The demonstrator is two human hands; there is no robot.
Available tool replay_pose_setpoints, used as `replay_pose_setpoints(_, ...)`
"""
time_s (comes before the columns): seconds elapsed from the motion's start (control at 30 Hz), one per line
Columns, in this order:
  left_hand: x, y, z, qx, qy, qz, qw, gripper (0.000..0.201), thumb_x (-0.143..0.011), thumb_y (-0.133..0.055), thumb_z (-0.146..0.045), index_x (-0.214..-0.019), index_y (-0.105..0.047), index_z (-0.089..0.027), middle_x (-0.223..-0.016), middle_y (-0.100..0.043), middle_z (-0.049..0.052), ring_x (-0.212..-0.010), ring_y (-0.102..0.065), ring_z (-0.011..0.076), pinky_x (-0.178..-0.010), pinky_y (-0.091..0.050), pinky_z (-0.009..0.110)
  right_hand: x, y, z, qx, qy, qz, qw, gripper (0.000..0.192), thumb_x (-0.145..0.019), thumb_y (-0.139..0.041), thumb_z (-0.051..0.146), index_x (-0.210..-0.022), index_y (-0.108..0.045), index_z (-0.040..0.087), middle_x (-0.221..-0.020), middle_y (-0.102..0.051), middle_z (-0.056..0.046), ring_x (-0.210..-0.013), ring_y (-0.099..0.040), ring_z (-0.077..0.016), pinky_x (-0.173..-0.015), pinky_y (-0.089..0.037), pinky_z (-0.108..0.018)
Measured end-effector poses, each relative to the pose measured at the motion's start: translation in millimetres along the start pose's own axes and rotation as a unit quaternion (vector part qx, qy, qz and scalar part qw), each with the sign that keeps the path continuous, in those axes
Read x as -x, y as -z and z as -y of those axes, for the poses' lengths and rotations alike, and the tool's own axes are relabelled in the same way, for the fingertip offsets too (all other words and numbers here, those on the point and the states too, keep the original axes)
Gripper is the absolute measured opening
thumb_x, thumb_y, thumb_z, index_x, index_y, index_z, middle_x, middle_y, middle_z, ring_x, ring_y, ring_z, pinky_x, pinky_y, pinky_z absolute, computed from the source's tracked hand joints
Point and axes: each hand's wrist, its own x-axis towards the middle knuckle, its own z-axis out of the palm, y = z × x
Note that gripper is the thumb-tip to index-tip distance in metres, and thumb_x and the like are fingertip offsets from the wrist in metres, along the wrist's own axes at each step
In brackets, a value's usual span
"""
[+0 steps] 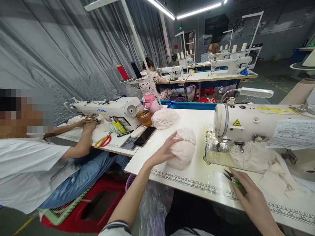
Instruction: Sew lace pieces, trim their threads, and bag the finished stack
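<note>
The left hand lies with its fingers spread over a soft bundle of pale pink fabric that rests on the white bench, just left of the sewing machine. The right hand, near the front edge with its printed ruler strip, has its fingers closed around small thread snips, the dark blades poking out to the left. Under the machine's needle lies more pale fabric, trailing right and partly off the frame. A second pink bundle sits farther back on the bench, beside a pink bottle and a roll of tape. A dark phone lies at the bench's left edge. On the left, another person in a white shirt works with both hands at a second machine, with red and yellow scissors near them; the person's face is blurred. Thread cones stand behind. What lies below the bench is hard to make out beyond clear plastic and a red stool. Grey sheeting drapes the left wall, and more sewing stations stand far back under strip lights.
</note>
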Motion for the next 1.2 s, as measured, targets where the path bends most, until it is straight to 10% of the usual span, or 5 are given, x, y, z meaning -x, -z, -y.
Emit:
replay_pose_setpoints(0.23, -1, 14.0, -22, -0.094, 0.01, -0.145, 0.985, 0.058, -0.088, -0.053, -0.054, -0.137, -0.048, -0.024, -0.156, -0.032, 0.011, -0.145, -0.028, 0.0308, -0.116, -0.025, 0.053, -13, -19, 11, 0.061, 0.077, -0.025, 0.995, 0.039, -0.098, -0.04, 0.029, -0.137, -0.048, 0.029, -0.121, -0.062, -0.008, -0.109, -0.061, -0.022, -0.079, -0.056, -0.032)
replay_pose_setpoints(0.4, -18, -24.0, -37, -0.328, 0.049, -0.011, 0.943, 0.117, -0.055, -0.086, -0.049, -0.151, -0.025, -0.022, -0.158, -0.022, 0.02, -0.146, -0.012, 0.0447, -0.114, -0.009, 0.066, -11, -20, 9, 0.065, 0.083, -0.043, 0.993, 0.037, -0.098, -0.041, 0.024, -0.135, -0.048, 0.027, -0.119, -0.062, -0.008, -0.108, -0.061, -0.021, -0.081, -0.056, -0.033)
replay_pose_setpoints(0.77, -23, 4.6, -6, 0.02, 0.128, -0.075, 0.989, 0.096, -0.058, -0.079, -0.021, -0.144, -0.037, -0.021, -0.149, -0.042, 0.011, -0.139, -0.036, 0.0325, -0.117, -0.026, 0.045, -7, -20, 5, 0.049, 0.096, -0.055, 0.993, 0.04, -0.099, -0.044, 0.025, -0.138, -0.045, 0.03, -0.117, -0.062, -0.006, -0.102, -0.061, -0.0204, -0.072, -0.056, -0.03)
replay_pose_setpoints(0.93, -17, 18.6, 26, 0.451, 0.257, -0.185, 0.835, 0.064, -0.053, -0.082, -0.022, -0.114, -0.062, -0.015, -0.117, -0.069, 0.013, -0.124, -0.054, 0.0377, -0.11, -0.037, 0.053, -16, -23, 3, 0.095, 0.126, -0.059, 0.986, 0.04, -0.097, -0.043, 0.02, -0.137, -0.046, 0.025, -0.115, -0.063, -0.007, -0.103, -0.059, -0.0228, -0.078, -0.055, -0.035)
replay_pose_setpoints(1.2, 18, -0.8, 34, 0.575, 0.228, -0.282, 0.734, 0.034, -0.072, -0.066, -0.034, -0.104, -0.065, -0.02, -0.096, -0.076, 0.004, -0.111, -0.065, 0.0277, -0.104, -0.047, 0.042, -30, -39, 0, 0.222, 0.203, -0.096, 0.949, 0.048, -0.087, -0.041, -0.001, -0.132, -0.051, 0.011, -0.112, -0.064, -0.012, -0.099, -0.057, -0.0272, -0.081, -0.05, -0.042)
